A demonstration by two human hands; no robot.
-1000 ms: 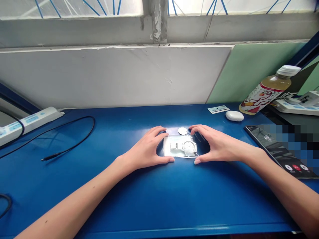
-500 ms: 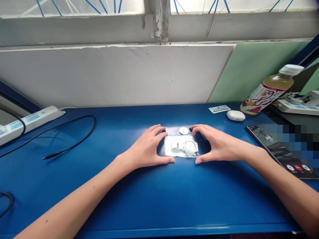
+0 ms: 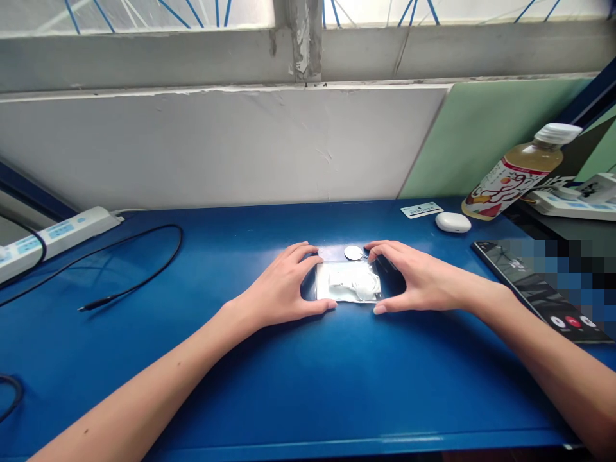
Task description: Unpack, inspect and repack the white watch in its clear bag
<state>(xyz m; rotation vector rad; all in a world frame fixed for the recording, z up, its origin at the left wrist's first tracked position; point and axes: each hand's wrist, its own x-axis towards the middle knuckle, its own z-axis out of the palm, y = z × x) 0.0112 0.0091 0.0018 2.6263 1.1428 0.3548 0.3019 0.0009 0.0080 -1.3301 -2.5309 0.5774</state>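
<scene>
A clear plastic packet (image 3: 323, 282) lies flat on the blue table between my two hands. Inside is a pale item (image 3: 359, 283) with a round part at its right, like a watch; glare blurs its details. At the packet's left edge, my left hand (image 3: 291, 282) is curved with fingers and thumb apart. My right hand (image 3: 409, 276) makes a similar open curve on the other side, its thumb near the lower right corner and its fingertips by the upper right one. A white round disc (image 3: 353, 253) sits just above the packet, near my right fingertips.
To the right are a phone (image 3: 524, 282), a white earbud case (image 3: 453, 222), a printed card (image 3: 421, 210) and a drink bottle (image 3: 510, 176). On the left lie a black cable (image 3: 144, 281) and a white power strip (image 3: 62, 236). A wall stands behind the table (image 3: 308, 385).
The camera view has shifted slightly. Both hands keep nearly the same pose around the packet. The round watch-like part looks less distinct under the plastic now.
</scene>
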